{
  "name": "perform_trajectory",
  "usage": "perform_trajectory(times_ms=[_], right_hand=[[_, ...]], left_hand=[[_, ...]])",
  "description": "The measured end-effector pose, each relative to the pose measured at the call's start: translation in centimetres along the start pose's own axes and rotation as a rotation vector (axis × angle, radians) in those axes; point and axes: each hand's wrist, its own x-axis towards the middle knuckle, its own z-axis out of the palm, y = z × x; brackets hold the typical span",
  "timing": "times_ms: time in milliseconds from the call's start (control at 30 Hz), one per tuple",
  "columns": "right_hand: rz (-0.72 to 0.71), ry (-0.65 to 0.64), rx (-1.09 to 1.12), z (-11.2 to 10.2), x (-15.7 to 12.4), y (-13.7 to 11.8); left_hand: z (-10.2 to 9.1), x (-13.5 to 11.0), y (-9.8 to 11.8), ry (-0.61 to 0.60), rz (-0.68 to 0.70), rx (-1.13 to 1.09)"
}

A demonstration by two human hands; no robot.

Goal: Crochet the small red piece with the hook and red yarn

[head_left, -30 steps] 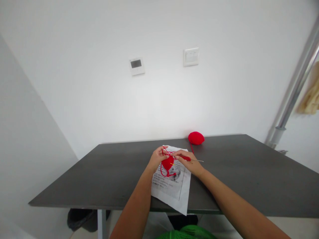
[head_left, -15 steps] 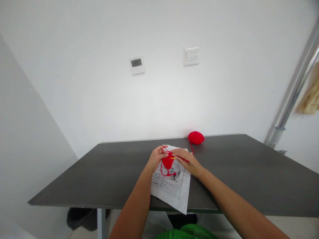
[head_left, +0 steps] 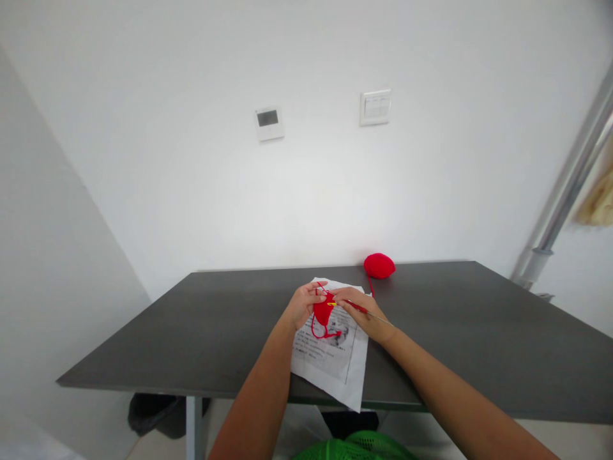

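Note:
Between my hands is a small red crochet piece (head_left: 322, 312), pinched by my left hand (head_left: 302, 305) at its upper edge. Red yarn runs over the raised fingers of that hand. My right hand (head_left: 360, 311) is closed on a crochet hook (head_left: 358, 307) with a red grip and a metal shaft that points back toward the wrist. A small yellow stitch marker (head_left: 331, 304) shows on the piece near the right fingertips. The hook's tip is hidden by fingers and yarn. A loose red yarn tail hangs below the piece, over a printed sheet (head_left: 330, 367).
A red yarn ball (head_left: 380, 266) sits at the back of the dark table (head_left: 230, 332), its strand leading toward my hands. Behind the table is a white wall with a switch (head_left: 376, 107) and a thermostat (head_left: 269, 124). A black bin (head_left: 156, 414) stands beneath, at left.
The view has shifted slightly. My left fingers have lifted and spread a little with the yarn over them. Both hands keep their hold on the crochet piece and the hook.

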Motion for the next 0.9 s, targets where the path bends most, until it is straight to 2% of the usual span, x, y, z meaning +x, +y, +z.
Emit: perform_trajectory(times_ms=[333,500,900], right_hand=[[0.173,-0.039,0.124,-1.0,0.5,0.2],[0.185,-0.098,0.126,-1.5,0.7,-0.1],[0.156,-0.150,0.058,-1.5,0.6,-0.1]], left_hand=[[-0.2,0.2,-0.2,0.044,0.012,0.078],[-0.4,0.4,-0.5,0.035,0.000,0.116],[-0.4,0.4,-0.6,0.067,0.093,0.225]])
